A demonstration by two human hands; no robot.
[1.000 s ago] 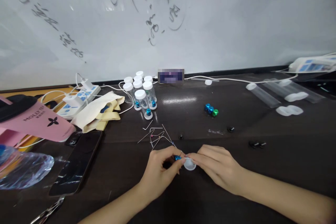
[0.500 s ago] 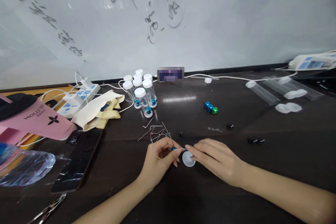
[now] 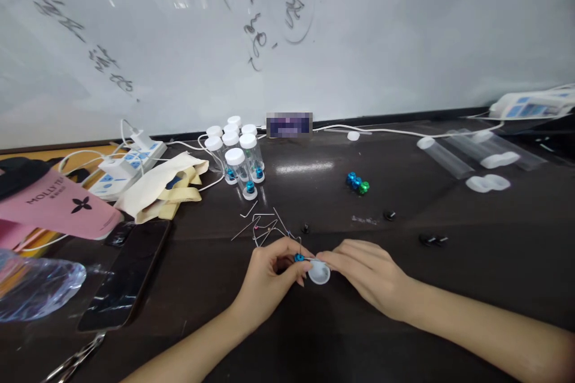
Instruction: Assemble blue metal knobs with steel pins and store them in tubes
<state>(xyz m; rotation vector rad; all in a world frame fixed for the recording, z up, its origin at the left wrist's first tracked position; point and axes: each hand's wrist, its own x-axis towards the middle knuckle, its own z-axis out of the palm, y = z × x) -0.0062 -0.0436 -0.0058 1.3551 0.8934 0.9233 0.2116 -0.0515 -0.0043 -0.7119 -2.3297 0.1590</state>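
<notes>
My left hand pinches a small blue bead between thumb and fingertips. My right hand meets it from the right, its fingertips pressed together on a thin metal pin at the bead. A white round cap lies on the dark table just below the two fingertips. A loose heap of metal pins lies just beyond my left hand.
Several capped clear vials with blue beads stand behind. Blue and green beads and black bits lie to the right. A phone, cloth bag, power strip and pink bag fill the left; empty tubes lie far right.
Both hands have stayed together over the white cap, shifting slightly up and left in view. The pinch on the bead and pin has tightened again after opening a little.
</notes>
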